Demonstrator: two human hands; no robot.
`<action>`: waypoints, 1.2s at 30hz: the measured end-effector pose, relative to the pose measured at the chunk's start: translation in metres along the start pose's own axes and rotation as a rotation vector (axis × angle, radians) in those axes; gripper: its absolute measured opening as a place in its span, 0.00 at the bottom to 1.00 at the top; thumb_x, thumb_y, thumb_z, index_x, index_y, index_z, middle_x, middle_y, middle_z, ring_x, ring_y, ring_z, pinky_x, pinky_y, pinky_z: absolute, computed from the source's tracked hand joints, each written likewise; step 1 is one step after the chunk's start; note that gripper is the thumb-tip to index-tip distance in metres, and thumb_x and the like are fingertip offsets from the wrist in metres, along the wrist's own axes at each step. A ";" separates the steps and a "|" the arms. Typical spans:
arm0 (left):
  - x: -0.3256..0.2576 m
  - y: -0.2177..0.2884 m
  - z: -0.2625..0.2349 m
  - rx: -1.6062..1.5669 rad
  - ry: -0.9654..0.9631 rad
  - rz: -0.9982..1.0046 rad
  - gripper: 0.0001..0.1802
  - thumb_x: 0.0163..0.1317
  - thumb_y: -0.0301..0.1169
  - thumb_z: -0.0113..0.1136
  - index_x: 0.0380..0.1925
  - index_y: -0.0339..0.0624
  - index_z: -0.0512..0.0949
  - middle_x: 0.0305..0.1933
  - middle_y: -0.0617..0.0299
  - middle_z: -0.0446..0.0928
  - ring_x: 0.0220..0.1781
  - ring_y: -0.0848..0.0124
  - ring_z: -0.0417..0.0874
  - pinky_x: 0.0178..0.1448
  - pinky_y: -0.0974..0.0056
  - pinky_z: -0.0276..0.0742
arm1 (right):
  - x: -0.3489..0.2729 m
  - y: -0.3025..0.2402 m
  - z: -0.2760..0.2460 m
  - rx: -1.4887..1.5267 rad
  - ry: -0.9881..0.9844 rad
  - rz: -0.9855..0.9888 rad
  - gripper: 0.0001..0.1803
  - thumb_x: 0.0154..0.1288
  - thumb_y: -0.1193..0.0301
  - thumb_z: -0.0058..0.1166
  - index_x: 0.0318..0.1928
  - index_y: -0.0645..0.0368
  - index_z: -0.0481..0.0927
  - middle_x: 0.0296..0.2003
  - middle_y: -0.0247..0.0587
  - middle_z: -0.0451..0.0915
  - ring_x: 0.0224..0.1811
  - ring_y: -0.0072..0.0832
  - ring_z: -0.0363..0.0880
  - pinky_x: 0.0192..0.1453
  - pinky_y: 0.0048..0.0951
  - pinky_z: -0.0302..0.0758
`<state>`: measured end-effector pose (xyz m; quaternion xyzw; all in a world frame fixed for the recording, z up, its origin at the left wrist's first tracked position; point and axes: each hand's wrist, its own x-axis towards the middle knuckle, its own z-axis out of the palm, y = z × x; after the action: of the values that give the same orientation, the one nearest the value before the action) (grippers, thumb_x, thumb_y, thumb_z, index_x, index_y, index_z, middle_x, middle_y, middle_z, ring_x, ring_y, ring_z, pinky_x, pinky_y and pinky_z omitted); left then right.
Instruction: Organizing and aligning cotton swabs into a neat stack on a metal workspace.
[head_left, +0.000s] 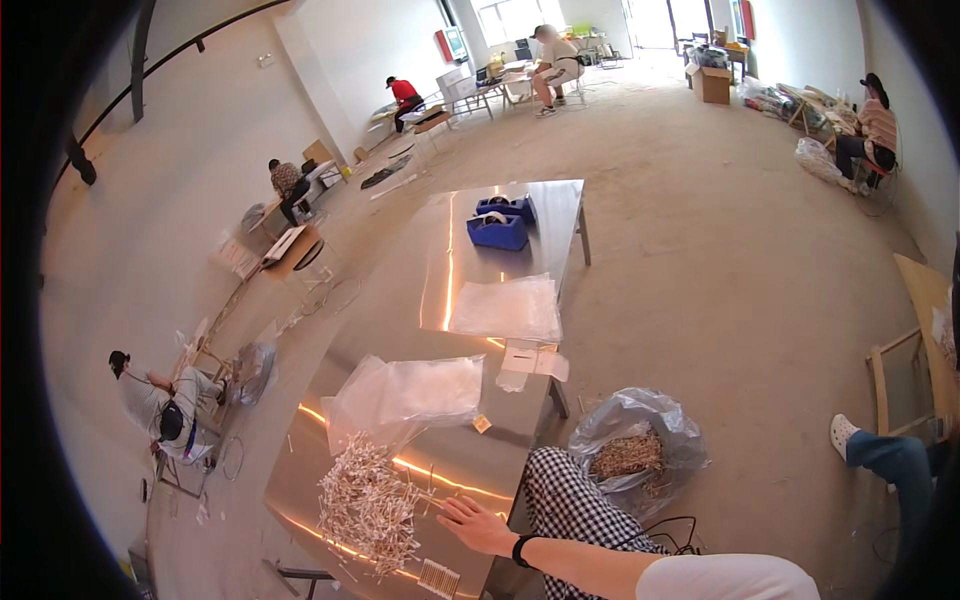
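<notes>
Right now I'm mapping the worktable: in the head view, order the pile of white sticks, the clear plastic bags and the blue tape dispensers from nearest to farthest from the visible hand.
1. Pile of white sticks, beside the hand.
2. Clear plastic bags, mid-table.
3. Blue tape dispensers, far table.

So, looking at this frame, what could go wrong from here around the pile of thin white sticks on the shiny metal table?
1. The heap of thin white sticks sits near the shiny metal table's front edge; loose ones already lie scattered and could roll off.
2. The right hand rests flat beside the heap; a sweep could scatter it.
3. The clear plastic bags touch the heap's far side and may slide or snag sticks.
</notes>
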<state>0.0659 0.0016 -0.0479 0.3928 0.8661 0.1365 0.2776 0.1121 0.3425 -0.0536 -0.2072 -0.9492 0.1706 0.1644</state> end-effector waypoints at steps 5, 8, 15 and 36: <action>-0.012 -0.015 0.003 0.094 -0.236 0.133 0.30 0.64 0.44 0.61 0.61 0.38 0.74 0.54 0.42 0.78 0.56 0.47 0.79 0.59 0.49 0.74 | -0.001 0.007 0.015 0.316 0.147 0.125 0.21 0.77 0.63 0.43 0.66 0.51 0.71 0.70 0.45 0.65 0.72 0.43 0.63 0.76 0.44 0.63; -0.058 -0.040 0.006 0.093 -0.298 0.081 0.28 0.64 0.44 0.61 0.60 0.39 0.75 0.52 0.43 0.79 0.54 0.48 0.80 0.57 0.49 0.75 | 0.004 0.003 0.000 0.491 0.149 0.276 0.22 0.76 0.59 0.44 0.62 0.58 0.74 0.62 0.50 0.73 0.69 0.46 0.66 0.75 0.41 0.62; -0.119 -0.051 0.032 0.011 -0.525 0.119 0.25 0.63 0.43 0.61 0.56 0.41 0.77 0.47 0.45 0.81 0.49 0.49 0.82 0.52 0.49 0.78 | -0.007 0.017 0.004 -0.101 0.089 -0.052 0.27 0.68 0.67 0.51 0.68 0.52 0.70 0.68 0.48 0.67 0.75 0.42 0.59 0.79 0.48 0.53; 0.118 0.245 0.103 -0.365 -0.304 0.395 0.22 0.66 0.31 0.63 0.51 0.31 0.65 0.43 0.42 0.74 0.51 0.49 0.79 0.49 0.48 0.75 | -0.166 0.176 -0.115 0.274 0.058 0.745 0.20 0.48 0.79 0.70 0.42 0.61 0.75 0.38 0.44 0.76 0.39 0.35 0.77 0.44 0.36 0.76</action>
<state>0.2109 0.2528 -0.0639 0.5130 0.6827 0.2810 0.4379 0.3580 0.4479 -0.0607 -0.5180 -0.7726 0.3377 0.1440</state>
